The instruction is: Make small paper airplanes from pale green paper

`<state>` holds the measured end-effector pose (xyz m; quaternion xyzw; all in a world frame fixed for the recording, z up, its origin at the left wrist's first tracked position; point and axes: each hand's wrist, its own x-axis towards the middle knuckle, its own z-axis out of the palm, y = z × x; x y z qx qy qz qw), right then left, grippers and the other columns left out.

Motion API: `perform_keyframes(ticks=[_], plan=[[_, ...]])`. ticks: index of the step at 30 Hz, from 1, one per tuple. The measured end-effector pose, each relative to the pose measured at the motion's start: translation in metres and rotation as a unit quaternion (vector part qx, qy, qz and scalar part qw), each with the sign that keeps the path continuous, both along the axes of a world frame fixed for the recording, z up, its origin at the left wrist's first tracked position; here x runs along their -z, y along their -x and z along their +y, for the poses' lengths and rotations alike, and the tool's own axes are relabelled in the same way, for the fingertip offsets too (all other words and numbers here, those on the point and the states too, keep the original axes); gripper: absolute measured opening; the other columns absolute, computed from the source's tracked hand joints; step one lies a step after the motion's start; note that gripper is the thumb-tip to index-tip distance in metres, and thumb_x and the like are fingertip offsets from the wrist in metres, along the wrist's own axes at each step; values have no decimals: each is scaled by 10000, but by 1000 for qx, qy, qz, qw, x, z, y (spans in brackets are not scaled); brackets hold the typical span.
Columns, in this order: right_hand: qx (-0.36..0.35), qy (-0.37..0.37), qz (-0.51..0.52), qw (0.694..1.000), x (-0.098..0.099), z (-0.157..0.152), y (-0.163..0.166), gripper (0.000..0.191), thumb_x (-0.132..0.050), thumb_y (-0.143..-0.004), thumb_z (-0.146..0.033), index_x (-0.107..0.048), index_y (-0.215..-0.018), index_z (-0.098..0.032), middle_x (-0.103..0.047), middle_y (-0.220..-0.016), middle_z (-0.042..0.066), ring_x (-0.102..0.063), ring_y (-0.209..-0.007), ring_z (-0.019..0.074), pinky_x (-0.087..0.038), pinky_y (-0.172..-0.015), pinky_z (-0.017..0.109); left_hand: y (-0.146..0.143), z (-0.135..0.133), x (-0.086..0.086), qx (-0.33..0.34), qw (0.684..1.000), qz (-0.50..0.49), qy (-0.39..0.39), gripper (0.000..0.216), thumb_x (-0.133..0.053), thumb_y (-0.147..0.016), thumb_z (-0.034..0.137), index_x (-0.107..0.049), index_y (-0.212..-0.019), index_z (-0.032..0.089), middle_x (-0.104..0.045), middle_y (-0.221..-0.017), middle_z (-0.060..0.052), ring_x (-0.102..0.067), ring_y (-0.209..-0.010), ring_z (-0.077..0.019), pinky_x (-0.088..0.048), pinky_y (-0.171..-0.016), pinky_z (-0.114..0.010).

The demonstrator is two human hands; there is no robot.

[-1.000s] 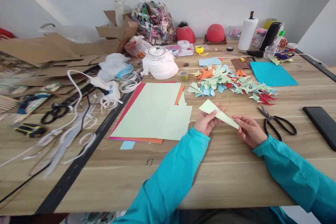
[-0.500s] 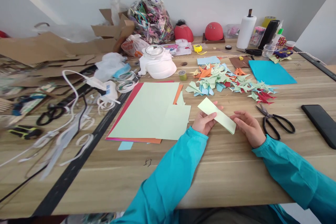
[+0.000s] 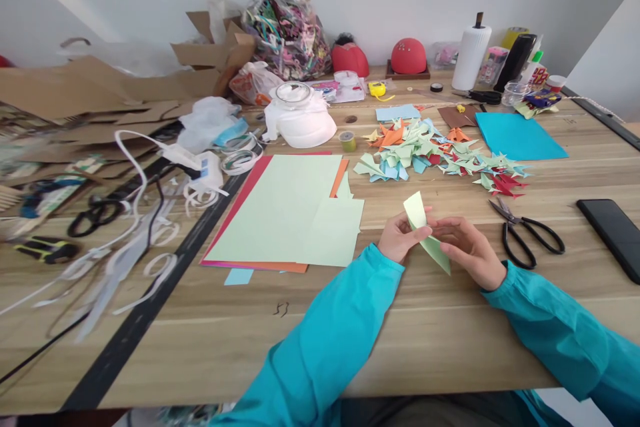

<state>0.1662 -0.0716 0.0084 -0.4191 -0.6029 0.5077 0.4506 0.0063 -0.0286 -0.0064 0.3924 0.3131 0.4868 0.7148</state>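
A folded strip of pale green paper (image 3: 439, 257) is held between my two hands above the wooden table, tilted and slightly bent. My left hand (image 3: 399, 239) pinches it near the middle, thumb on top. My right hand (image 3: 469, 252) curves round its right side, thumb and fingers closed on the paper; some fingertips are hidden behind it. Left of my hands lies a stack of coloured paper (image 3: 280, 213), with pale green sheets on top. Beyond my hands is a pile of folded paper birds (image 3: 413, 145) in green, orange, blue and red.
Black-handled scissors (image 3: 525, 233) lie right of my right hand, with a phone (image 3: 611, 239) further over. A blue sheet (image 3: 520, 136) rests at the back right. A thread spool (image 3: 347, 141) stands behind the stack. Cables, a power strip (image 3: 206, 173) and cardboard (image 3: 100, 87) crowd the left.
The strip has been turned to a steeper angle and now bends. My right hand has moved left, closer to my left hand, its fingers further round the paper.
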Motion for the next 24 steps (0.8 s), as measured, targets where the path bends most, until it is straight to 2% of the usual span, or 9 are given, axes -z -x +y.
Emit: perform_keyframes(ticks=[4,9,12,15,20,24], plan=[[92,-27,-32,995,3,6,-5,229,-584,-786,-398,-605,-886,-193,-633,-931,58,-590,-876,191,-500,-743,314,0,0,-6,-27,999,-9,31,503,-828,-459,381,-676,-863,124,-696,-803,-62,-633,-779,-205,-486,-762,-337],[165,-6,-72,984,14,14,-14,258,-612,-740,-419,-629,-789,-167,-634,-763,36,-563,-654,148,-465,-565,262,0,0,-8,-43,997,-3,68,426,-800,-495,389,-659,-791,117,-668,-689,-49,-603,-587,-165,-452,-523,-270],[156,11,-94,983,14,16,-15,279,-605,-738,-435,-633,-780,-160,-626,-686,24,-544,-601,140,-440,-522,252,0,1,-5,-39,997,-6,64,379,-755,-554,419,-652,-756,114,-623,-595,-24,-530,-472,-116,-386,-451,-239],[114,38,-80,990,9,13,-12,311,-612,-731,-451,-637,-826,-156,-640,-699,28,-569,-621,156,-456,-531,262,-1,1,-2,-26,999,24,37,373,-719,-598,451,-655,-758,120,-586,-538,-2,-488,-433,-103,-379,-451,-246],[82,109,-15,991,0,12,-9,372,-659,-688,-463,-637,-883,-148,-682,-773,53,-621,-691,195,-506,-577,300,2,-2,1,26,995,92,-27,333,-702,-628,431,-681,-742,119,-635,-599,-25,-569,-563,-151,-440,-571,-279],[103,112,6,988,1,17,-13,353,-692,-655,-456,-637,-824,-151,-680,-741,45,-617,-645,179,-498,-546,283,4,0,5,28,996,82,-21,284,-700,-612,392,-690,-699,121,-679,-683,-44,-605,-656,-184,-446,-618,-287]])
